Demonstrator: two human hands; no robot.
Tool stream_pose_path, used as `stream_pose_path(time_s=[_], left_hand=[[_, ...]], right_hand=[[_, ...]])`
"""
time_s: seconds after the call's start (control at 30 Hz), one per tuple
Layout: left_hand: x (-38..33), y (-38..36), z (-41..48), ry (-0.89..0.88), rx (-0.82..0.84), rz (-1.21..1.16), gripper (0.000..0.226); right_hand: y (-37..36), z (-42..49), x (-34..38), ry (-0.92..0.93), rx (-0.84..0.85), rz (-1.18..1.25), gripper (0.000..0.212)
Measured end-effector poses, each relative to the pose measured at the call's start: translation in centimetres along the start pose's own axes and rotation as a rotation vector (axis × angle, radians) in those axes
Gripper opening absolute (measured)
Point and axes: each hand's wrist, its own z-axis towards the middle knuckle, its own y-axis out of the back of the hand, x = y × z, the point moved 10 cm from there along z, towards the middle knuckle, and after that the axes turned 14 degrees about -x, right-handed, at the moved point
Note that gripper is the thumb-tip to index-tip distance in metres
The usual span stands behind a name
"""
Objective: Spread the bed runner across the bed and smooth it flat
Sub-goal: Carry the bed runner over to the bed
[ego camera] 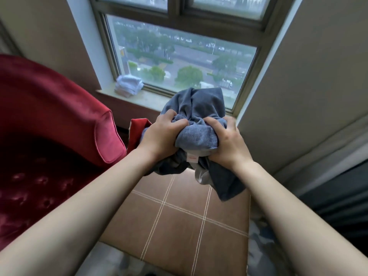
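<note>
A blue-grey bed runner (197, 124) is bunched into a thick wad in front of the window, with a white label showing under it and loose ends hanging down. My left hand (161, 134) grips the left side of the wad, fingers dug into the cloth. My right hand (227, 142) clutches the right side. Both hands hold the bundle in the air above a brown stitched ottoman (179, 222). No bed is in view.
A red velvet armchair (49, 120) fills the left. A stack of folded white towels (129, 85) rests on the window sill (151, 100). A beige wall (310, 86) rises at the right, with dark curtain fabric (338, 206) below it.
</note>
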Motion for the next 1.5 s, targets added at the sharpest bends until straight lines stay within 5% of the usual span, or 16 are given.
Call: stream_pose_path(time_s=[0.33,0.67,1.5], left_hand=[[-0.9,16.1,4.7,-0.036,-0.226,0.154,0.033],[3.1,29.6,0.8,0.096,-0.338,0.369,0.035],[6.5,63.7,-34.0,0.483,-0.505,0.829,0.033]], right_hand=[[8.6,6.8,11.9,0.228,-0.104,0.067,0.083],[8.9,7.8,25.7,0.465,-0.106,0.230,0.087],[8.5,-16.2,66.7,0.935,0.121,0.638,0.090]])
